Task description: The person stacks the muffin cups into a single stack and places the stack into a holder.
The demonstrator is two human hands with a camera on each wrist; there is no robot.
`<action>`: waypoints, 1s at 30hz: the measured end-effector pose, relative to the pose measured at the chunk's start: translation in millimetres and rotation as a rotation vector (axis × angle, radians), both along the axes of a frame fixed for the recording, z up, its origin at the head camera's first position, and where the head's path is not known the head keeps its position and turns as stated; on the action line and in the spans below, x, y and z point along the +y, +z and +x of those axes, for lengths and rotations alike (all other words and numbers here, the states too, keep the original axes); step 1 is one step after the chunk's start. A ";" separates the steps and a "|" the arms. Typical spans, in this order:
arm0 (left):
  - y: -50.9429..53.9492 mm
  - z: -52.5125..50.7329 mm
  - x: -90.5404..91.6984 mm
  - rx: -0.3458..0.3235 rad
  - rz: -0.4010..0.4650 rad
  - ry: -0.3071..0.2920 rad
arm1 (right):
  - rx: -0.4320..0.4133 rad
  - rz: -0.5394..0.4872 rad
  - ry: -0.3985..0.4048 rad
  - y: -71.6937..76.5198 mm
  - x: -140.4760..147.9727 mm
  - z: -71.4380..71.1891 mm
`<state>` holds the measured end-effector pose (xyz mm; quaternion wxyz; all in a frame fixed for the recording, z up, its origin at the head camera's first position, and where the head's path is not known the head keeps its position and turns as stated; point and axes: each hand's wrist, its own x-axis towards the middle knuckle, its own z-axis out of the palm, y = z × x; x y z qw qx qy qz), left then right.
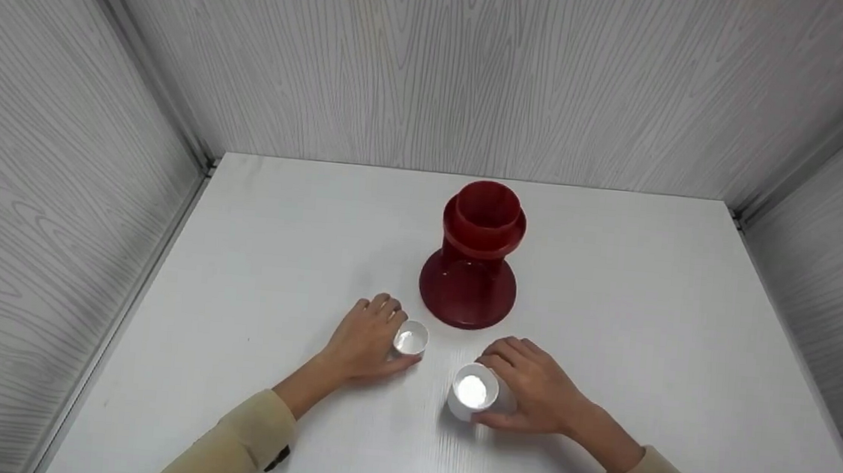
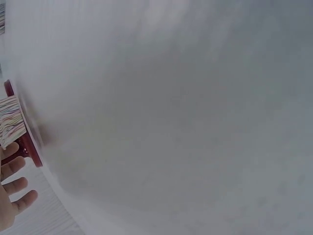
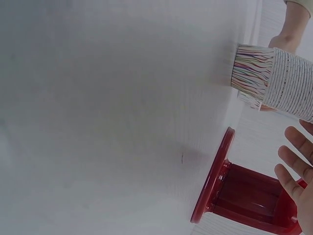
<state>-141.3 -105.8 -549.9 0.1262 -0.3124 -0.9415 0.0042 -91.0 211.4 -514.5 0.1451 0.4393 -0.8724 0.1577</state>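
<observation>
My left hand (image 1: 368, 341) has thumb and fingers round a single small paper cup (image 1: 411, 339), which stands upright on the white table. Coloured wavy lines run over that cup's (image 2: 11, 120) side in the left wrist view. Right of it, my right hand (image 1: 534, 388) holds an upright stack of paper cups (image 1: 470, 398) between thumb and forefinger. The stack's piled rims and striped lowest cup (image 3: 252, 72) show in the right wrist view; its other fingers are stretched out. Beyond both hands stands a red plastic stand (image 1: 468, 293) with a round base and an open cylindrical top.
The white table (image 1: 302, 227) is bounded by a grey wood-grain back panel (image 1: 434, 72) and side panels, the left one (image 1: 56, 200) and the right one (image 1: 834, 246). The red stand's base lies close in front of the left hand's cup.
</observation>
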 end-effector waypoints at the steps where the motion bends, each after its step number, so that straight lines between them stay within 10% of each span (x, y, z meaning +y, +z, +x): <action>1: 0.8 0.4 0.1 0.000 0.001 -0.002 | 0.003 -0.002 0.001 0.1 -0.1 0.0; 30: 39.0 25.7 17.1 0.007 0.040 -0.047 | 0.020 -0.031 0.011 0.0 -1.3 -0.6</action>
